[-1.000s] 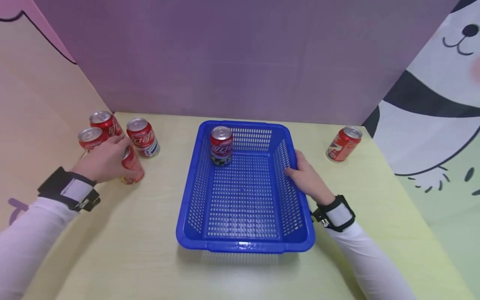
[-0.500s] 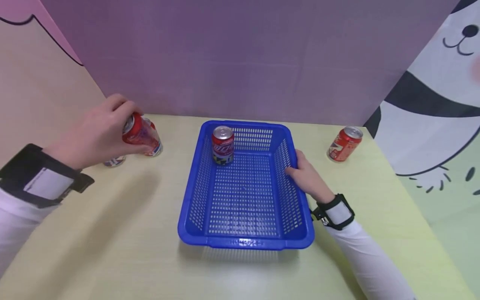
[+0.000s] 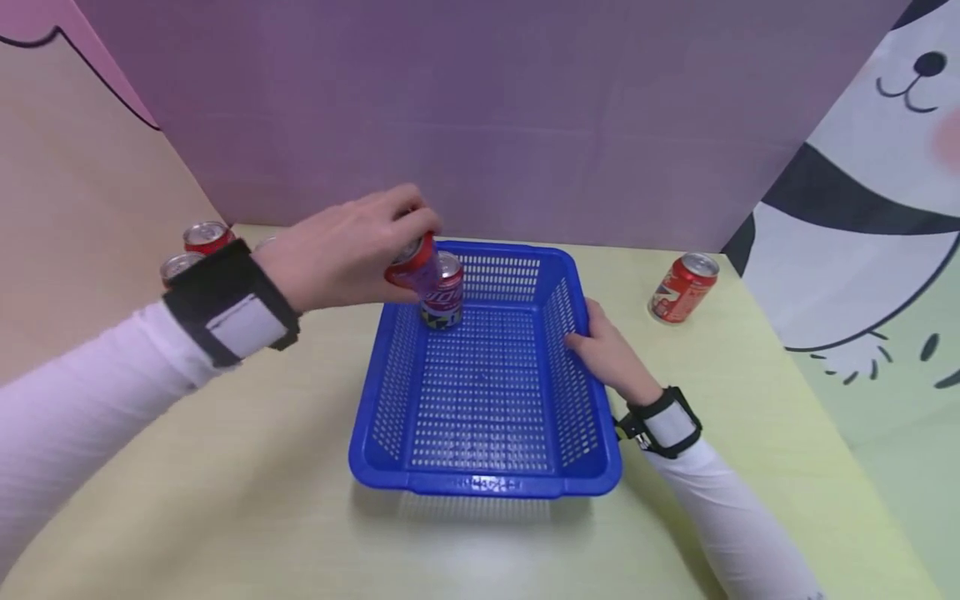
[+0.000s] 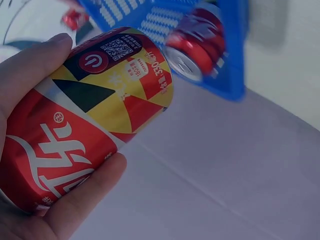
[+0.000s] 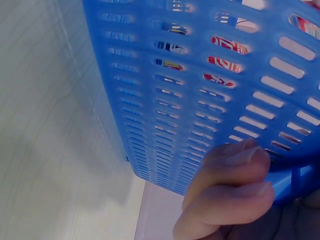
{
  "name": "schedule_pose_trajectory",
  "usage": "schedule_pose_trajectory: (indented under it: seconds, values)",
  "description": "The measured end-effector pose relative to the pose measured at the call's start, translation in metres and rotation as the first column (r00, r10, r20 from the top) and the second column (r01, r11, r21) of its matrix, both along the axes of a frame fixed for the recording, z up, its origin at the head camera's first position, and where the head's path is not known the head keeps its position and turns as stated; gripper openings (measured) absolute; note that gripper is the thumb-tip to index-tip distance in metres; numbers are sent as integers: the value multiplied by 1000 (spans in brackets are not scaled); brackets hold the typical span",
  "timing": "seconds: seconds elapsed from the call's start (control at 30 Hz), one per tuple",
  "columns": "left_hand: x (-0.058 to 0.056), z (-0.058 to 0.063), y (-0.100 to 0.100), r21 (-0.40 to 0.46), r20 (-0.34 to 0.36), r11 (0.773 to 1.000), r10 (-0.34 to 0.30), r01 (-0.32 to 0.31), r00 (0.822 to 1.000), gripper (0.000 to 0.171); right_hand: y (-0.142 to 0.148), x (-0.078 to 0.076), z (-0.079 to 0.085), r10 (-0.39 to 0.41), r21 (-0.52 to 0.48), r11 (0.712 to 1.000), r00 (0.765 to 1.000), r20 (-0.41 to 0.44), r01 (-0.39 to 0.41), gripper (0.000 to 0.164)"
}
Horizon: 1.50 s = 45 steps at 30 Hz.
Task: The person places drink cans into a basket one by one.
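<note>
My left hand (image 3: 352, 250) grips a red soda can (image 4: 85, 120) round its side and holds it in the air, tilted, over the far left rim of the blue plastic basket (image 3: 486, 485). Inside the basket, at its far left corner, another red soda can (image 3: 444, 293) stands upright, partly hidden behind the held one. My right hand (image 3: 615, 350) pinches the basket's right rim, thumb on the inner side. In the right wrist view, curled fingers (image 5: 225, 195) show against the outside of the perforated wall.
On the right of the pale table (image 3: 750, 433) a red can (image 3: 683, 288) stands alone. At the far left, more red cans (image 3: 207, 237) are partly hidden behind my left wrist and forearm. A purple wall (image 3: 480, 125) borders the back.
My left hand has picked up a can from the group at the left, lifted it and carried it right to the basket. The right hand stays on the rim.
</note>
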<state>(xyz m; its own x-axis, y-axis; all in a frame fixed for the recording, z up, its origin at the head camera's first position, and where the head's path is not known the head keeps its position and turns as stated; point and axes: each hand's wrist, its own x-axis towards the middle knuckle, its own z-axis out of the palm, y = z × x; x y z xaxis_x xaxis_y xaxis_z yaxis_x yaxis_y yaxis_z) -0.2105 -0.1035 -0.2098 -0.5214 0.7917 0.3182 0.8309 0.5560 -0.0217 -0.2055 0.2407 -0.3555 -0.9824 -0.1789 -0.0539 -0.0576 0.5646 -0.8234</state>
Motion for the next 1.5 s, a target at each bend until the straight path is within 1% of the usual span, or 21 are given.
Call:
schedule_pose_trajectory:
  seconds: [0.07, 0.17, 0.3, 0.43, 0.53, 0.6, 0.7, 0.77, 0.9, 1.0, 1.13, 1.2, 1.27, 1.33, 1.5]
  values:
    - [-7, 1, 19, -53, 28, 998, -23, 24, 999, 64, 0, 0, 0, 1, -6, 1000, 1000, 4, -1, 67]
    - [-20, 1, 47, -128, 82, 991, -32, 42, 996, 65, 0, 0, 1, 1, -8, 1000, 1000, 6, -1, 67]
    - [-37, -6, 78, -208, 134, 977, -25, 53, 991, 69, -1, 1, 1, 1, 7, 1000, 1000, 1, -1, 66]
    - [-50, -17, 98, -260, 200, 963, -20, 73, 980, 69, -2, 2, 1, -2, 23, 1000, 1000, 5, 2, 66]
    - [-56, -24, 109, -300, 249, 952, 12, 65, 968, 70, -3, 2, 0, 1, 33, 999, 1000, 9, -2, 66]
    - [-61, -28, 115, -339, 265, 939, 42, 52, 963, 71, -4, 2, 0, 1, 43, 999, 1000, 8, -1, 67]
    - [-68, -34, 122, -386, 273, 922, 78, 35, 959, 72, -4, 2, 0, -1, 50, 999, 1000, 5, 0, 67]
    - [-73, -40, 126, -401, 270, 916, 86, 30, 959, 71, -3, 2, 0, -4, 50, 999, 1000, 4, 4, 67]
    - [-82, -52, 130, -393, 265, 919, 94, 19, 960, 69, -5, 2, 0, 0, 42, 999, 1000, 3, 0, 67]
    - [-86, -60, 131, -409, 244, 912, 93, 16, 965, 69, -6, 2, -2, 4, 39, 999, 1000, 2, -4, 67]
    - [-91, -66, 129, -441, 233, 897, 107, 7, 966, 71, -7, 2, -4, 5, 38, 999, 1000, 4, -5, 67]
    - [-94, -67, 127, -435, 238, 901, 113, 2, 965, 70, -7, 1, -4, 4, 36, 999, 1000, 3, -4, 67]
    - [-96, -70, 125, -429, 238, 903, 113, 0, 965, 66, -7, 1, -5, 3, 33, 999, 1000, 1, -3, 67]
    - [-99, -74, 124, -423, 225, 906, 98, 6, 969, 65, -7, 1, -5, 0, 34, 999, 1000, -2, 0, 67]
    - [-108, -89, 123, -442, 209, 896, 61, 39, 976, 61, -8, 1, -5, -12, 39, 999, 1000, -3, 12, 67]
